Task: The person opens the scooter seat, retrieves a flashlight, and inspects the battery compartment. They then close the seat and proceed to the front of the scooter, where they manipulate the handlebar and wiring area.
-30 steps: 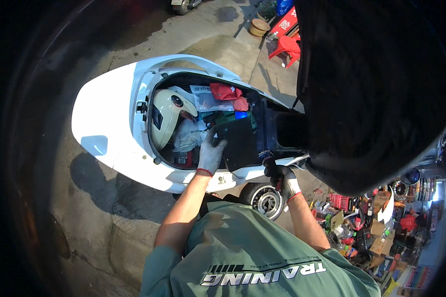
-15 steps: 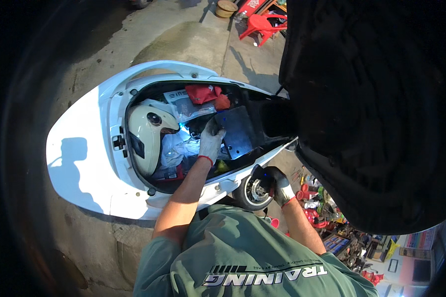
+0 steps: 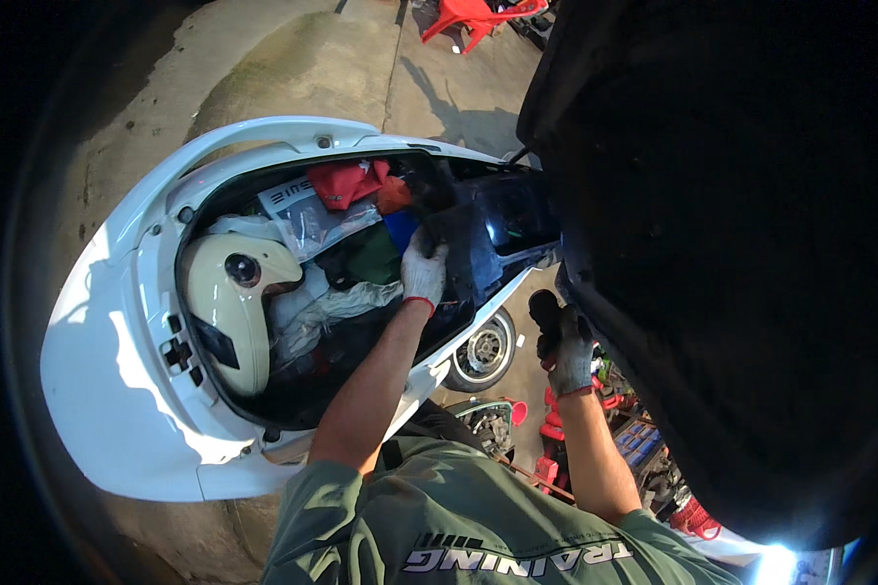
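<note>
A white scooter body [image 3: 98,390] lies before me, its long storage compartment open. My left hand [image 3: 423,273], in a white glove with dark fingertips, is inside the compartment, its fingers closed on the near edge of a dark flat panel [image 3: 470,249]. Left of that hand rests a cream helmet [image 3: 229,317] with a round dark vent. Crumpled pale cloth or plastic [image 3: 327,317] lies between them. My right hand [image 3: 570,359], gloved alike, is outside the scooter's near side, closed around a black, round-ended object [image 3: 546,312] whose kind I cannot make out.
The raised black seat [image 3: 712,244] fills the right side. In the compartment lie a red pouch [image 3: 346,183] and a clear packet [image 3: 312,222]. A wheel [image 3: 483,353] stands below the scooter's edge. A red stool [image 3: 473,18] is far off; assorted parts clutter the lower right.
The view has shifted, so the scooter sits further left. The dark panel has tilted and moved in my left hand. My right hand has drawn away from the wheel, towards the raised seat.
</note>
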{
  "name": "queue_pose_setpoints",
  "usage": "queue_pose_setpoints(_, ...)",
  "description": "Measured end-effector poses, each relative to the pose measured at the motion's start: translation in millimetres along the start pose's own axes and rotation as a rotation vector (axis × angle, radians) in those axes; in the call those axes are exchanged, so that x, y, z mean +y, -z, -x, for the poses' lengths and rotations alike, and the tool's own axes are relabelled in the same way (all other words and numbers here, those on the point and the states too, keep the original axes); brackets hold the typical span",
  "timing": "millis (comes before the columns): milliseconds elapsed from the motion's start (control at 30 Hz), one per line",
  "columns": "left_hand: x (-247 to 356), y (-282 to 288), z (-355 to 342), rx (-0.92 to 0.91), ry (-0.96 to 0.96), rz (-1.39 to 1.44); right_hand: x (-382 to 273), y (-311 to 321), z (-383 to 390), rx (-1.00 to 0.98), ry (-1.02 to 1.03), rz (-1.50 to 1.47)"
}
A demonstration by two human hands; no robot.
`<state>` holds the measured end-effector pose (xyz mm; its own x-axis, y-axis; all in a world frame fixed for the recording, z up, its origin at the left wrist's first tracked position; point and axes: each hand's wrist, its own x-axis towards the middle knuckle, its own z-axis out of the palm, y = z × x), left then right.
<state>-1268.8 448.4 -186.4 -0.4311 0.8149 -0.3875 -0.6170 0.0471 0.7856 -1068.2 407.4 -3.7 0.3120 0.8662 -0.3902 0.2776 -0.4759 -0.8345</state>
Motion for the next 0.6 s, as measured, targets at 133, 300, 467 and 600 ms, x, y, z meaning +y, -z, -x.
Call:
queue_pose_setpoints(133, -12.5, -27.8, -16.5, -0.056, 0.0, -0.01, -14.1, -2.2, 7.8, -0.025, 0.058, -0.08)
queue_pose_setpoints(300, -24.5, -80.9, -40.6, -0.054, 0.001, -0.21, -15.3, -2.5, 14.1, -0.007, 0.122, 0.007)
queue_pose_setpoints(467, -100.0, -135.4, -91.9, -0.07, 0.079, -0.35, -17.5, 3.5, 6.7, -0.12, 0.135, 0.072)
queue_pose_setpoints(600, -175.0, -172.6, -123.0, 0.017, -0.013, -0.272, -8.7, 7.8, 9.3, -0.178, 0.14, 0.038)
